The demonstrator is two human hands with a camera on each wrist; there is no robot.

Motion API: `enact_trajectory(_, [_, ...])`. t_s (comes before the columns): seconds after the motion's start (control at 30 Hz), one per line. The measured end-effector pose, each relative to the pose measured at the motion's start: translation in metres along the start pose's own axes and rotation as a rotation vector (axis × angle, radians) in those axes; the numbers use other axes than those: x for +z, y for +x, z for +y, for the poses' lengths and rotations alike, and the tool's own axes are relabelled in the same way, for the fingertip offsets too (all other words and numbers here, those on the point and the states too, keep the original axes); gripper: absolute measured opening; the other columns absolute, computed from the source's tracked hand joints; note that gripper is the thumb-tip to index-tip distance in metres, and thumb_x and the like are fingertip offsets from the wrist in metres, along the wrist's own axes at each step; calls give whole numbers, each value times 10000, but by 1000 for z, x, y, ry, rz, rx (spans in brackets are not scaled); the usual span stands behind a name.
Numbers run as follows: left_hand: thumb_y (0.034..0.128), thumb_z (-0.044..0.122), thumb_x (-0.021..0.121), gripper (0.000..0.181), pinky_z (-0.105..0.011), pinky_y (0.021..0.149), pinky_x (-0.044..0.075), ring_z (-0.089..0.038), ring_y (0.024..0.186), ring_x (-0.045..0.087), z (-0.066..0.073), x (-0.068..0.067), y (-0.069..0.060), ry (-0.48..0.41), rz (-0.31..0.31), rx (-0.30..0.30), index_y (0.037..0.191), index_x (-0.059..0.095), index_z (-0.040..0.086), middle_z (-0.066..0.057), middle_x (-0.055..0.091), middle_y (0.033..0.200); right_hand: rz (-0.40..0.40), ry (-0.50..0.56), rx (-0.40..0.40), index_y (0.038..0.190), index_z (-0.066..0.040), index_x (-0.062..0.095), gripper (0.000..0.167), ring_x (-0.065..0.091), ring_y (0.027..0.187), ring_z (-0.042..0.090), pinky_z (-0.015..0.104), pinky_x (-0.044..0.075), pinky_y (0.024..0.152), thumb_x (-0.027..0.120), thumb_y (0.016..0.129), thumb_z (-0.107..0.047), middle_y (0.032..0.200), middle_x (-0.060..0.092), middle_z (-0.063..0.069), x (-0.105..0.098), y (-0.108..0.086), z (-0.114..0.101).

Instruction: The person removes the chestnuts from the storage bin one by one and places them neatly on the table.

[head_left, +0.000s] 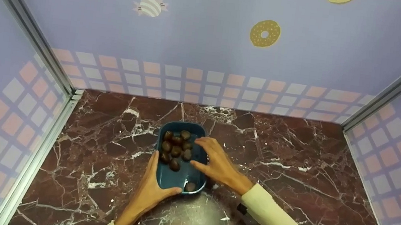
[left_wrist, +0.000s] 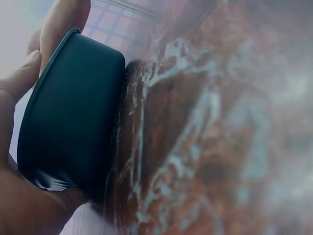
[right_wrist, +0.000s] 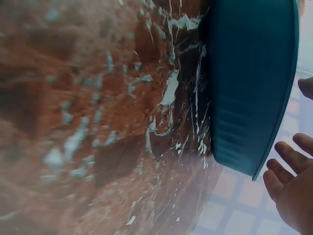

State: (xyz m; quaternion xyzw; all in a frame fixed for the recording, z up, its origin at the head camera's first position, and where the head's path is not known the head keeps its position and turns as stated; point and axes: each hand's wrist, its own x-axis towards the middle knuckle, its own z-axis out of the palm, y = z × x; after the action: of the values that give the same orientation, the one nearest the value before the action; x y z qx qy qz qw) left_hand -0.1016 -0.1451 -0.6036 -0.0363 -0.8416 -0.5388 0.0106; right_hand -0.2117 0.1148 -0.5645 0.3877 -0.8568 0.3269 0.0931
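Tray sits mid-frame on the desk, its lower-left corner gripped by the left hand, I'd say to steady it; the right hand, fingers parted and seemingly empty, hovers over the right rim near brown nut-like pieces inside.

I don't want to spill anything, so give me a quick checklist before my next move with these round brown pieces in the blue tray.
1. Blue tray sits flat on the marble surface: ok.
2. Left hand holds the tray, at its near left corner: ok.
3. Right hand is over the tray, at its right side, thumb and fingertips apart: ok.
4. Right fingertips clear of the brown pieces: cannot tell; they are very close.
5. Pieces all grouped together: not ok; one piece lies alone in the near right corner.
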Motion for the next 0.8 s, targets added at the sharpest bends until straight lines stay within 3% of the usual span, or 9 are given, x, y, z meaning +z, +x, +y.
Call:
enact_trajectory(0.33, [752, 377, 1048, 1463, -699, 1291, 214, -486, 1662, 133, 1, -1, 0, -4, -6, 14, 1762, 53, 16, -269, 52, 1820, -40, 37, 29, 1467, 55, 621, 637, 558, 1410, 389, 533, 475, 1190, 877, 969, -248, 1483, 609, 274, 15, 28, 4])
enact_trajectory(0.57, [729, 450, 1045, 1497, -690, 1293, 213, -478, 1661, 139, 0, -2, 3, -13, -21, 19, 1763, 52, 18, -261, 51, 1823, -50, 83, 43, 1381, 59, 683, 520, 597, 1342, 375, 513, 479, 1173, 868, 946, -156, 1409, 677, 235, 16, 48, 11])
enact_trajectory(0.8, [749, 391, 1048, 1476, -702, 1286, 221, -482, 1664, 126, -2, -4, 5, -37, -48, 0, 1768, 41, 37, -249, 25, 1828, -107, 0, 67, 1348, 33, 717, 466, 609, 1322, 359, 488, 493, 1165, 865, 953, -165, 1381, 706, 191, 23, 58, 12])
